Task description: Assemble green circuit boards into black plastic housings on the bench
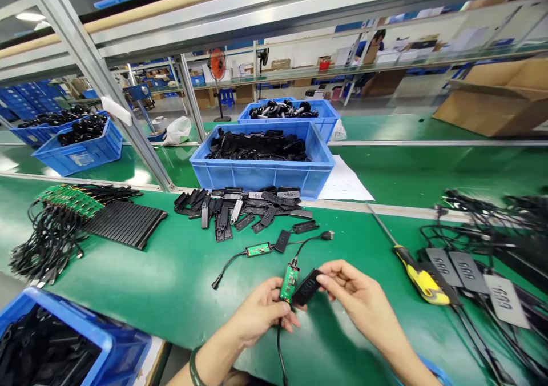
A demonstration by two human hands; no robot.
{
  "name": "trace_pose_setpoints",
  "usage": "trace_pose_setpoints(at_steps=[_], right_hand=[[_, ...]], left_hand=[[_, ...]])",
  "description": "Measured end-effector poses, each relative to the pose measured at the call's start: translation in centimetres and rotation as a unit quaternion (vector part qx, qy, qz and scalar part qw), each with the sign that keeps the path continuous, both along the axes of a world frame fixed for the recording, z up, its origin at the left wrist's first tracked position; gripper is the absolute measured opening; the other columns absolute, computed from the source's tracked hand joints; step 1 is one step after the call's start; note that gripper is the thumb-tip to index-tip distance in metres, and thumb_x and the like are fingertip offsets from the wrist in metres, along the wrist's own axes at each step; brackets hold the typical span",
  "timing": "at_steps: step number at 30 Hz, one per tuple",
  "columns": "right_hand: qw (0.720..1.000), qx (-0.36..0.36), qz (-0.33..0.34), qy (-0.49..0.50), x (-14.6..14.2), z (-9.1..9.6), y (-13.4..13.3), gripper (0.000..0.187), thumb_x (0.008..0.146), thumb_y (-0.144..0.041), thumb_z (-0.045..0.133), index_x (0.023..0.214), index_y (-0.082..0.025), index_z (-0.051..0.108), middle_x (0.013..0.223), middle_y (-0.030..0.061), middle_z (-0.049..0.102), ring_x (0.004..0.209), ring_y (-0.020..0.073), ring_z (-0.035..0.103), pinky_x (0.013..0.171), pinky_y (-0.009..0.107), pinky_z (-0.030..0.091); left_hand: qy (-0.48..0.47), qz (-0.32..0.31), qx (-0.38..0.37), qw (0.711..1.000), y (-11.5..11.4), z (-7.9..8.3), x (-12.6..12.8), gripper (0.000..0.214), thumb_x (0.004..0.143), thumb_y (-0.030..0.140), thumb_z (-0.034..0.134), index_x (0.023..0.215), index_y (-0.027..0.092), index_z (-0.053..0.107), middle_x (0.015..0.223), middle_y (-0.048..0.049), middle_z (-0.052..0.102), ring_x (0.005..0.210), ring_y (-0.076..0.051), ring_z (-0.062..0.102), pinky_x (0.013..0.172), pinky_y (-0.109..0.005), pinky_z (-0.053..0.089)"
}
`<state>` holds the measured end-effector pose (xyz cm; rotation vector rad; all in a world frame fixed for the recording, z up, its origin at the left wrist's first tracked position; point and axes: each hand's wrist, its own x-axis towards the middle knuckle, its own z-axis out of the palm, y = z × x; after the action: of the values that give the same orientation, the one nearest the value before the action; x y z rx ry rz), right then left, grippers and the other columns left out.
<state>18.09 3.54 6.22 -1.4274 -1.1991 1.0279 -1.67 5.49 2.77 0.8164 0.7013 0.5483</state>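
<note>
My left hand [261, 312] pinches a small green circuit board [290, 282] with black cables running from both ends. My right hand [357, 294] holds a black plastic cover [306, 287] right against the board. Both hands hover low over the green table [162, 277] near its front edge. Just beyond them lies a second green board with cable [258, 250] and a loose black cover [282, 240]. A pile of black plastic covers [244, 209] is spread farther back.
A blue bin of black parts [261, 172] stands behind the pile, another blue bin [115, 346] at front left. A yellow-handled screwdriver [417, 274] and finished cabled units [475, 272] lie right. Wired boards [64, 214] and a black ribbed tray [126, 223] lie left.
</note>
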Motion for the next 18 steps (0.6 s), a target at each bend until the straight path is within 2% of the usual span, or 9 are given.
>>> trace_pose_setpoints(at_steps=[3,9,13,16,18], right_hand=[[0.999,-0.026,0.010,0.031,-0.5,-0.9,-0.6,0.044,0.068,-0.063,0.073,0.078,-0.020,0.065,0.060,0.0026,0.065,0.056,0.0184,0.064,0.047,0.027,0.051],[0.997,-0.017,-0.002,0.069,-0.6,-2.0,-0.9,0.036,0.069,-0.052,0.077,0.078,-0.019,0.066,0.069,0.0028,0.065,0.061,0.0166,0.063,0.055,0.027,0.050],[0.995,-0.022,-0.008,0.096,-0.9,-2.5,-0.7,0.040,0.070,-0.053,0.077,0.085,-0.021,0.057,0.069,-0.0023,0.057,0.060,0.0143,0.062,0.051,0.024,0.047],[0.993,-0.024,-0.010,0.112,-1.5,-2.6,-0.6,0.048,0.072,-0.059,0.072,0.095,-0.024,0.049,0.077,-0.0050,0.051,0.056,0.0116,0.060,0.045,0.021,0.043],[0.993,-0.021,0.002,0.113,-1.9,-2.4,-0.5,0.052,0.074,-0.065,0.066,0.103,-0.024,0.049,0.080,-0.0046,0.050,0.053,0.0098,0.056,0.044,0.021,0.043]], left_hand=[[0.002,-0.009,0.035,0.999,-0.6,-0.1,0.6,0.053,0.066,0.031,0.082,0.111,0.014,0.060,0.095,-0.0084,0.065,0.071,-0.015,0.068,0.062,-0.025,0.050],[0.041,-0.019,0.046,0.998,-1.2,0.7,0.9,0.056,0.061,0.029,0.086,0.111,0.013,0.066,0.106,-0.0124,0.067,0.078,-0.016,0.068,0.067,-0.025,0.052],[0.068,-0.020,0.071,0.995,-1.0,1.3,1.1,0.061,0.062,0.045,0.086,0.109,0.011,0.068,0.100,-0.0119,0.068,0.076,-0.016,0.067,0.067,-0.024,0.052],[0.097,-0.025,0.129,0.987,-1.1,1.4,1.2,0.068,0.069,0.063,0.075,0.112,0.011,0.067,0.100,-0.0130,0.069,0.073,-0.017,0.066,0.066,-0.026,0.053],[0.131,-0.027,0.171,0.976,-1.3,1.0,1.0,0.072,0.073,0.071,0.066,0.116,0.013,0.065,0.096,-0.0117,0.072,0.073,-0.018,0.066,0.069,-0.029,0.055]])
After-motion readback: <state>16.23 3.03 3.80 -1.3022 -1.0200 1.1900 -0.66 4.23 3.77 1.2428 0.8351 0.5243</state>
